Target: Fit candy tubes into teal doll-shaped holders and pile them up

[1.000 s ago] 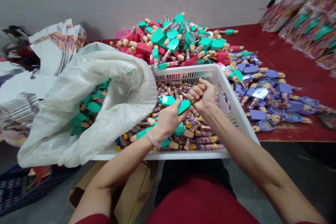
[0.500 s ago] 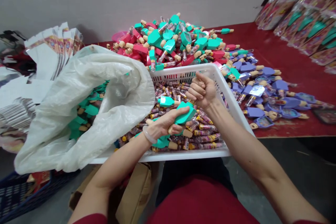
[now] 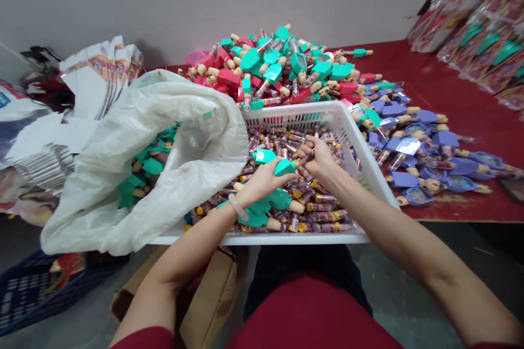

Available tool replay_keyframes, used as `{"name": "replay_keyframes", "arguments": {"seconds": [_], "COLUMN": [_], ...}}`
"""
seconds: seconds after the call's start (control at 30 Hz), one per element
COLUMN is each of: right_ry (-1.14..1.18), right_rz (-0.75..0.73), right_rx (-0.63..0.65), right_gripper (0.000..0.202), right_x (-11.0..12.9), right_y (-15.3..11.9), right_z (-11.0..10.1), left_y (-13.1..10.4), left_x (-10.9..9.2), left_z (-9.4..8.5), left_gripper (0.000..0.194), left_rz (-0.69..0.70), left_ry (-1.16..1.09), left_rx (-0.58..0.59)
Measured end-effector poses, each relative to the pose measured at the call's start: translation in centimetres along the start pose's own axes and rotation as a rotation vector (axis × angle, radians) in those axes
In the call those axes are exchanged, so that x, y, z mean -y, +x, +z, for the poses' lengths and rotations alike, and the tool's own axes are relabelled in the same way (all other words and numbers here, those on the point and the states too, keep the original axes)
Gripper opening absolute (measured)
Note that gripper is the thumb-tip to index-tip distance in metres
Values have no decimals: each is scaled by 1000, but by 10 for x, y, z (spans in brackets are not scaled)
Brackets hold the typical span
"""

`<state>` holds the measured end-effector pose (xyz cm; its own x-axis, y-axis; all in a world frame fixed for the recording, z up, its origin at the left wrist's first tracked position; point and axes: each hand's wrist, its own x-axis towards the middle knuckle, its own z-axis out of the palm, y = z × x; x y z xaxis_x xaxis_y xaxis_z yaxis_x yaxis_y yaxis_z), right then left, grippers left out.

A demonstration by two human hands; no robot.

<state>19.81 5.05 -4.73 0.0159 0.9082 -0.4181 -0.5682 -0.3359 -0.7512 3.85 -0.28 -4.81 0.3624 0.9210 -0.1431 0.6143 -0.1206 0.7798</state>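
My left hand (image 3: 264,181) is closed around a teal plastic piece (image 3: 284,168), ice-lolly shaped like the others, above a white basket (image 3: 350,237). Pinched in my right hand (image 3: 319,157) is a small tube (image 3: 303,160), its near end meeting or very close to the teal piece; whether it is inserted cannot be seen. Below both hands lie many small clear tubes (image 3: 327,216) with yellow caps and dark contents. More teal pieces (image 3: 262,211) with tan sticks rest on these tubes, under and beside my left wrist.
A whitish plastic sack (image 3: 216,103) holding teal pieces covers the basket's left part. Behind stands a heap of teal and red pieces (image 3: 249,60), with purple ones (image 3: 405,179) at right on the red table (image 3: 458,196). Packed bags (image 3: 483,38) are stacked far right; printed cards (image 3: 88,84) lie left.
My right hand has come down from a raised fist and now pinches a tube against or near the teal piece. My left hand has turned, its back now facing up. The view has shifted slightly.
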Motion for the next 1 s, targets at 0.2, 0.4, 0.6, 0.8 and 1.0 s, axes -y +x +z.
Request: {"name": "replay_keyframes", "arguments": {"seconds": [0.2,0.4,0.6,0.8,1.0], "right_ry": [-1435,-2242,-2282,-1988,-1605], "right_rz": [-943,-967,-563,-323,-687], "right_rx": [456,569,557,577,105], "right_gripper": [19,25,19,22,48], "right_x": [15,14,8,17,35], "right_y": [-37,-39,-23,6,39], "right_z": [-38,-49,-31,-31,-46], "left_y": [4,2,7,24,106], "left_x": [3,1,12,27,-31], "left_z": [-29,-23,-14,-11,-109], "left_gripper": [50,44,42,45,48], "left_rz": [-245,-151,194,262,221], "left_ry": [-476,-286,396,828,1029], "left_rx": [503,554,148,97,-378]}}
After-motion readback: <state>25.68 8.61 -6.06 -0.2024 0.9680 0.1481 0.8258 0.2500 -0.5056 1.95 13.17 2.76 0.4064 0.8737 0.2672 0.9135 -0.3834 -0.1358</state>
